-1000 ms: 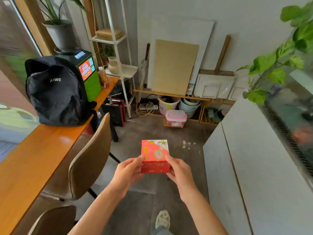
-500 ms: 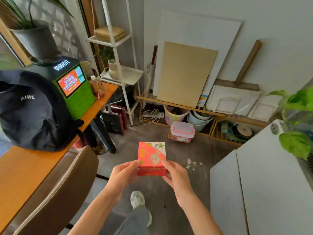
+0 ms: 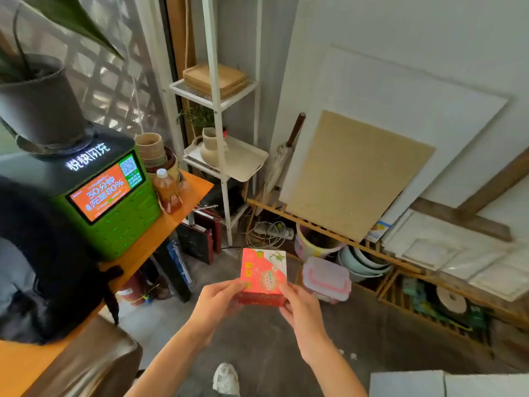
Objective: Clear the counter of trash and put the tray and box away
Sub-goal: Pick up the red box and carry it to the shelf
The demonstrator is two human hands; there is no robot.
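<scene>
1. Red and white cardboard, the box [image 3: 263, 275] sits in the middle of my view, held out in front of the body over the grey floor [image 3: 257, 339], between the orange counter [image 3: 160, 233] on the left and the low wooden rack [image 3: 329, 227] ahead.
2. What has changed: a second ago the white shelf unit [image 3: 220, 116] and the rack stood well off; now they fill the upper view and the shoe [image 3: 226, 379] is stepping under the arms. The box has kept its place between the hands throughout.
3. I judge this as carrying, not placing: the box is off the counter and nearing the storage corner, so the put-away step looks close, though I cannot tell which shelf it is meant for.
4. My left hand [image 3: 217, 299] pinches the box's near left corner, thumb on top and fingers curled beneath.
5. My right hand [image 3: 300, 308] grips the near right corner the same way, thumb over the top edge.
6. Orientation: the printed top face looks up at the camera, tilted slightly toward me.
7. Long axis: the top face looks a little longer than wide, and that longer side runs away from me toward the rack, leaning slightly right; the wide lens makes this uncertain.
</scene>
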